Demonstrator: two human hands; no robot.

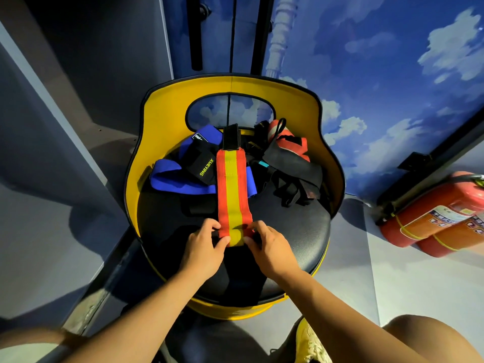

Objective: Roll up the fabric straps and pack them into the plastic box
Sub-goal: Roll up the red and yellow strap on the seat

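**Starting the roll on the red-and-yellow strap**

The red strap [234,189] with a yellow middle stripe lies flat along the black seat [288,226] of a yellow-backed chair, running from the near edge away to a black end piece at the far side. Its near end is turned up into a first small roll. The left hand [207,247] pinches the roll's left edge and the right hand [267,248] its right edge, fingers curled on the fabric, thumbs at the near side.

To do this step well, in my judgement, both hands should turn at the same rate so the edges stack and the roll does not cone to one side. Keep the first turns tight, since a loose core will spread later. A light pull toward the near side would keep the flat length straight as it feeds in. The strap crosses a blue strap [180,179] further away, so the roll may snag there; lifting it over should help.

The other straps lie in a heap at the far side of the seat: blue ones at left, black ones [290,176] in the middle and right, a red one far right. No plastic box is in view.

Writing: a black band [203,166] reads "XUEYING" in yellow-green letters. A small label on the far blue strap is too small to read. The labels on the fire extinguishers [432,218] at right are blurred.
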